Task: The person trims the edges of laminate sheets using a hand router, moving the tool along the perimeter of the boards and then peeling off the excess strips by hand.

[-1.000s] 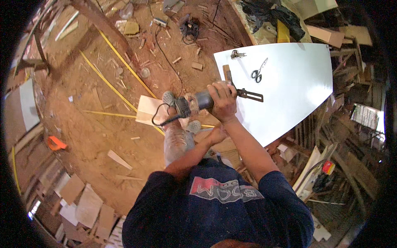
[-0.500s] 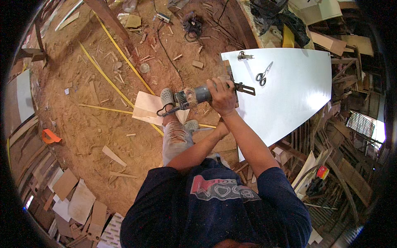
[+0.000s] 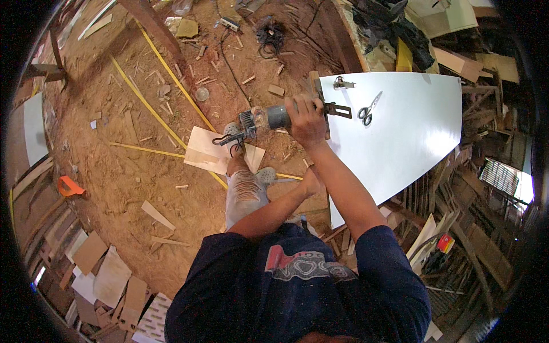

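My right hand is wrapped around the body of a trim router, a dark grey power tool lying sideways at the near-vertical left edge of a white board. Its slotted black guide reaches over the board's face. Below it, my left hand is close to the same edge, partly behind my right forearm; its fingers are hidden. Scissors with black handles lie on the board. A small metal fitting sits at its far left corner.
A power cord runs over the sandy floor, strewn with wood offcuts. Yellow strips stretch across the left. A plywood piece lies by my foot. Stacked timber crowds the right, and a black plastic bag lies beyond the board.
My right hand and the router have slid a little along the board's edge toward its far corner. More of my left hand shows beside the right forearm. The view has shifted slightly.
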Available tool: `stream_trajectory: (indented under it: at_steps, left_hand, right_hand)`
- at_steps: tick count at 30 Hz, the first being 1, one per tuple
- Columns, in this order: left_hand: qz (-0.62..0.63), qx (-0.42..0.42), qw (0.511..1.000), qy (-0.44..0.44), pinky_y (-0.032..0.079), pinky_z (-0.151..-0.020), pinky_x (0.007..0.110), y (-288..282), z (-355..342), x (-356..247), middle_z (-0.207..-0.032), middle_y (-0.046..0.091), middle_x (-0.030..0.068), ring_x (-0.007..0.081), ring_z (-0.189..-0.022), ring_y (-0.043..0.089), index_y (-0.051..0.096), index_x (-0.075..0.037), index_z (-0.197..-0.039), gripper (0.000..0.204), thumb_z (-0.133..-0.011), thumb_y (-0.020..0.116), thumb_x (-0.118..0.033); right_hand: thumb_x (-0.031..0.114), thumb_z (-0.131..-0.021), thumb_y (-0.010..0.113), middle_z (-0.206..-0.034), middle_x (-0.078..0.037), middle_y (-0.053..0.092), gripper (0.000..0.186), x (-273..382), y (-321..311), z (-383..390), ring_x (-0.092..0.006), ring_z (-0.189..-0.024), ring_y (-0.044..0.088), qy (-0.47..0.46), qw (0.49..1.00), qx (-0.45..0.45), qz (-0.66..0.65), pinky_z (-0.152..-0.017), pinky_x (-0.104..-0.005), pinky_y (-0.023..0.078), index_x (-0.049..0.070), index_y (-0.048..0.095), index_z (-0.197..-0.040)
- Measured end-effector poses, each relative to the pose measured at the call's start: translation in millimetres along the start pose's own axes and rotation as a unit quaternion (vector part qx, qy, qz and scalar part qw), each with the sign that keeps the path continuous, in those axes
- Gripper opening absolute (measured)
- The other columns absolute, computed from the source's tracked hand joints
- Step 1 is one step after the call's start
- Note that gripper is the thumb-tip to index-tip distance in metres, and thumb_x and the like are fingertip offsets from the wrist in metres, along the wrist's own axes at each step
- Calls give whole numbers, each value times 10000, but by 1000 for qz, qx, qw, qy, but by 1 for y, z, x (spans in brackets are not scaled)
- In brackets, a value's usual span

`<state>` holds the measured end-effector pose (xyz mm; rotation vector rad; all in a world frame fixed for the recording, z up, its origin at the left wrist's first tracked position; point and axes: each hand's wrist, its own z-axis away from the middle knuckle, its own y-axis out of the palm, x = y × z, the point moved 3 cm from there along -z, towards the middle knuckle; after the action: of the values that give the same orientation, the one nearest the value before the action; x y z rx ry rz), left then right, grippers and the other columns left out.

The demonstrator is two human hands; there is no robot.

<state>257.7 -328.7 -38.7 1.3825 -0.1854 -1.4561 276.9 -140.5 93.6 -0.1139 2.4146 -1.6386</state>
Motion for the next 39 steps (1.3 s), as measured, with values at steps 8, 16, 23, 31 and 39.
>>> stream_trajectory:
  at_steps: [8,16,23,31,39]
  left_hand:
    - [-143,-64,985,69,514,-1035,361,13,9,-35,-1243,740,108,190,-1153,663,651,52,-1295,333,-999,687,-97]
    - [-143,-80,986,33,518,-1001,362,15,7,-34,-1238,745,108,171,-1112,660,656,54,-1316,357,-985,690,-76]
    - [-162,-94,982,37,526,-951,357,13,3,-20,-1148,762,114,163,-1027,666,673,46,-1292,339,-988,685,-104]
    - [-41,-13,995,-89,497,-1046,385,-37,18,-31,-1344,667,124,211,-1179,631,574,8,-1430,516,-1004,703,-253]
    - [-36,-212,975,63,510,-1038,361,-90,-21,-136,-1282,682,143,223,-1140,670,593,47,-1393,487,-1027,705,-255]
  right_hand:
    - [192,-881,589,-1096,-82,634,324,-10,10,-37,-268,-1087,608,-8,1000,-1,9,-996,-440,383,109,624,-1192]
    - [376,-854,703,-1070,-68,642,415,-20,29,-60,-243,-1086,632,-21,999,-16,20,-1011,-431,350,124,619,-1174]
    - [362,-842,719,-1062,-64,647,411,-28,35,-86,-251,-1078,638,8,1000,-21,-14,-1025,-440,348,124,642,-1169]
    - [264,-740,810,-1194,-48,673,517,-40,-65,-42,-236,-1185,642,16,996,-24,-85,-1027,-432,334,139,691,-1227]
    - [384,-755,877,-1252,-68,702,553,-81,-167,94,-226,-1193,658,132,989,50,-34,-1029,-451,327,115,690,-1200]
